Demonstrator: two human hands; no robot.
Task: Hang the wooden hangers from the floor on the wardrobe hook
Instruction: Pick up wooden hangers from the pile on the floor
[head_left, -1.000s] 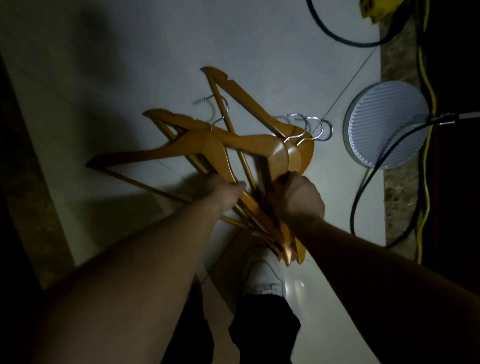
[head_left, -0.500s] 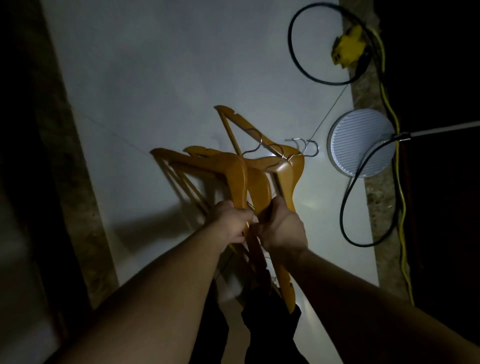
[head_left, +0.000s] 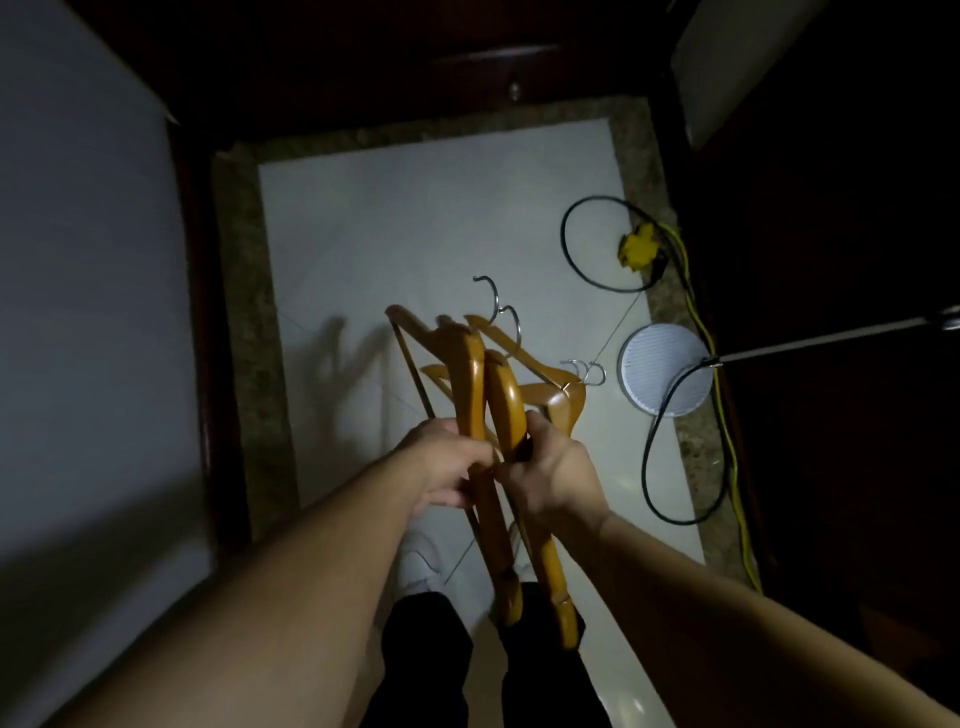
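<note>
A bunch of several orange-brown wooden hangers (head_left: 496, 400) with silver metal hooks is held up off the pale floor, in the middle of the view. My left hand (head_left: 447, 462) grips the bunch from the left and my right hand (head_left: 550, 467) grips it from the right, fingers wrapped around the wooden arms. The hooks point up and to the right. The hangers' lower ends reach down in front of my dark trouser legs. No wardrobe hook is visible.
A round white ribbed base (head_left: 665, 369) with a metal rod stands on the floor at right. A black cable (head_left: 649, 452) loops beside it, with a yellow cord and plug (head_left: 639, 249). Dark wooden furniture (head_left: 415, 62) closes the far end and right side. A pale wall (head_left: 78, 312) is at left.
Both hands have lifted the bunch of hangers off the floor and gathered them closer together. The view has risen and now takes in the whole floor strip.
</note>
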